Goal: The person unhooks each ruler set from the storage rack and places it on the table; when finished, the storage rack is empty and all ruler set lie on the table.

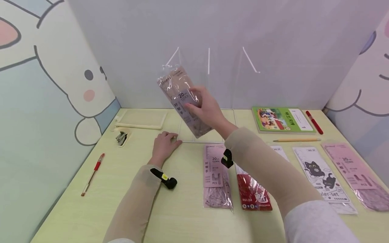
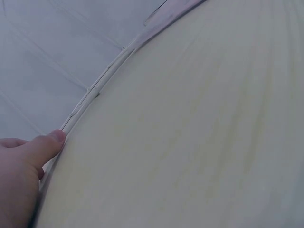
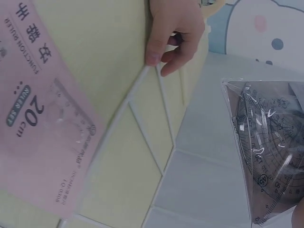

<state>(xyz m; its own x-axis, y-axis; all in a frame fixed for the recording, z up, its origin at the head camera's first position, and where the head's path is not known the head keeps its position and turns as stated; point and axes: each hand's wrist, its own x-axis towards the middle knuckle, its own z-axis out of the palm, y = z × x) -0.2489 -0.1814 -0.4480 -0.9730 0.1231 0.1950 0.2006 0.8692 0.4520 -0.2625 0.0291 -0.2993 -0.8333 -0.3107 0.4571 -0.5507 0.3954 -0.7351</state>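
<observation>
My right hand (image 1: 209, 108) grips a clear-wrapped ruler set (image 1: 173, 84), raised and tilted over a white wire rack (image 1: 194, 142). Through the wrapper, a protractor (image 3: 270, 147) shows in the right wrist view. At the rack's front left corner, my left hand (image 1: 164, 146) holds the wire between thumb and fingers. In the left wrist view the thumb (image 2: 50, 145) lies on the rack's rail (image 2: 109, 73). Just in front of the rack, a pink ruler set (image 1: 213, 172) lies flat on the table.
Right of it lie a red ruler packet (image 1: 253, 192), a cat-print ruler set (image 1: 319, 172) and another pink set (image 1: 343, 162). Behind are a green book (image 1: 264, 126), a pencil (image 1: 296, 140) and a red pen (image 1: 314, 122). A mesh pouch (image 1: 141, 118) and another red pen (image 1: 94, 173) lie left.
</observation>
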